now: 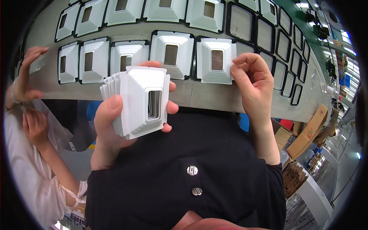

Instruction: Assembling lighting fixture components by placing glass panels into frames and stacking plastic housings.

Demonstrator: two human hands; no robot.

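My left hand (108, 117) is wrapped round a stack of nested white plastic covers (136, 103), each with a rectangular window opening, held up in front of my chest. At the table's near edge, my right hand (256, 82) has thumb and index finger closed on the right edge of a single white cover (207, 61). That cover lies slightly askew over a black rectangular frame, whose dark rim shows along its left side. Left of it, another white cover (160, 50) sits inside its black frame, partly behind my left fingers.
More white covers in black frames (94, 61) stand in rows on the grey table (184, 92). Bare black frames (240, 23) lie to the right. A co-worker's hands (36, 122) are at the left. Cardboard boxes (310, 130) stand beyond the table's right end.
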